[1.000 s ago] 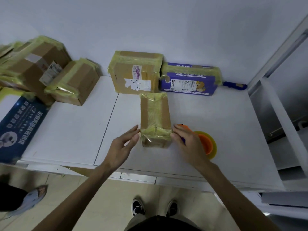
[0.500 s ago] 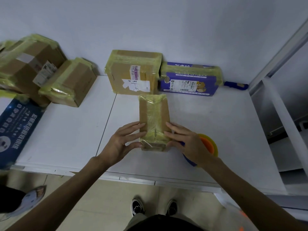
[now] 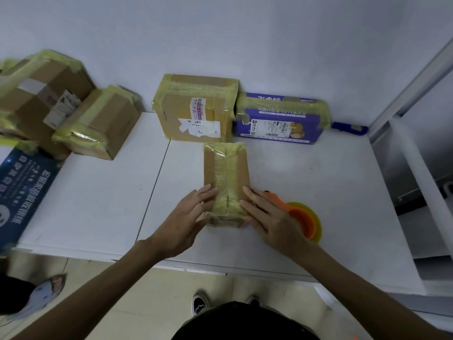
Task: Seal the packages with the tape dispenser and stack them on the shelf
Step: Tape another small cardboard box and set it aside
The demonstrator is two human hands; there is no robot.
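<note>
The small cardboard package [image 3: 225,179] is a narrow brown box. A broad strip of yellowish tape runs lengthwise down the middle of its top and wraps over both ends, wrinkled at the near one. No label or writing shows on it. It lies flat on the white table [image 3: 98,192], long axis pointing to 12 o'clock. At 12 o'clock, almost touching, stands a larger taped carton [image 3: 196,109] with a white shipping label and a pink-printed sticker, both too small to read. At 1 o'clock is a purple box [image 3: 279,119] with white characters and a barcode label, also unreadable. The left hand [image 3: 186,217] comes in from 7 o'clock and the right hand [image 3: 272,217] from 5 o'clock. Both have their fingers straight and flat on the package's near top edges, pressing, curled round nothing. The orange tape dispenser [image 3: 304,222] lies at 4 o'clock, partly under the right hand.
</note>
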